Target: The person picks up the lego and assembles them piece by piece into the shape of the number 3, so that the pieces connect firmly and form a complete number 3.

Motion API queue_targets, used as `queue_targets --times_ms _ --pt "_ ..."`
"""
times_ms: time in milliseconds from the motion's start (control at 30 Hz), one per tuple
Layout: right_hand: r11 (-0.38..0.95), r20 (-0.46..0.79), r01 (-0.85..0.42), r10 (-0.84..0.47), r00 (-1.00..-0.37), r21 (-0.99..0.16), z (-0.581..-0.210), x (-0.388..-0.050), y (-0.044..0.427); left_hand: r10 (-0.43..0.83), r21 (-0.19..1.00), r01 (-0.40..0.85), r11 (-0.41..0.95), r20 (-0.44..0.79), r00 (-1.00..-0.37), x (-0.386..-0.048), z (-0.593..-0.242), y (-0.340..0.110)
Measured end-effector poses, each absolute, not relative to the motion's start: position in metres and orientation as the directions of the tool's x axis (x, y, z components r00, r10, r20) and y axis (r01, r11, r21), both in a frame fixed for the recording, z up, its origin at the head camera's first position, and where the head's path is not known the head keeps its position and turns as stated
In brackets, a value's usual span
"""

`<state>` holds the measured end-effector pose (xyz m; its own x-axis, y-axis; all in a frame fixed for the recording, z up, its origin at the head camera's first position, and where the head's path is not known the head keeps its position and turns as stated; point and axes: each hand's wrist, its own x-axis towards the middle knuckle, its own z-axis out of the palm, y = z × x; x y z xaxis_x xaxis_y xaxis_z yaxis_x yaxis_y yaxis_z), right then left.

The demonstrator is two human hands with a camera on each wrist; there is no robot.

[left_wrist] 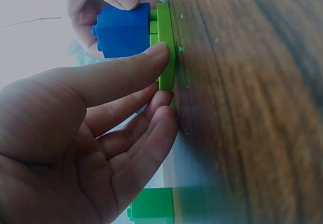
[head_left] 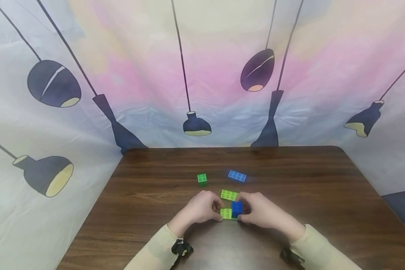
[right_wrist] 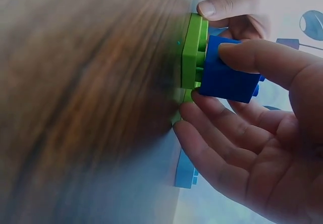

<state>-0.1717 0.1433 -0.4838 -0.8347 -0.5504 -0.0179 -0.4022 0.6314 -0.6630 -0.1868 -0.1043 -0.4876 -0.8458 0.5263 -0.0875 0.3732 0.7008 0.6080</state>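
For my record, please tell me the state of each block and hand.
Left hand, pinching near lime block
Right hand, gripping dark blue block
Near lime block, studs up
Dark blue block, studs up, not fully seated
Far lime block, studs up
Green block, studs up
Light blue block, studs up

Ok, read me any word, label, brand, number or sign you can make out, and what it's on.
None can be read.
Blue block-shaped plastic brick and lime-green flat plastic brick under it: no lettering visible.
Lamp-patterned fabric backdrop: pictures only.
Black wrist-worn devices: too small to tell.
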Motion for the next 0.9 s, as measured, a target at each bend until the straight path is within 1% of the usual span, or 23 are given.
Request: queue_targets --times_ms 367,900 --pt "0.631 -0.003 -0.41 -0.547 -0.837 -0.658 -0.4876 -0.167 0.1418 0.531 0.606 0.38 0.699 -0.084 -0.843 -0.1827 -0.4884 -0.1032" --pt "0.643 0.023 -0.423 -0.533 -0.846 -0.638 -0.4866 -0.1677 0.1391 0.534 0.601 0.389 0.698 -0.076 -0.842 -0.1873 -0.4891 -0.1049"
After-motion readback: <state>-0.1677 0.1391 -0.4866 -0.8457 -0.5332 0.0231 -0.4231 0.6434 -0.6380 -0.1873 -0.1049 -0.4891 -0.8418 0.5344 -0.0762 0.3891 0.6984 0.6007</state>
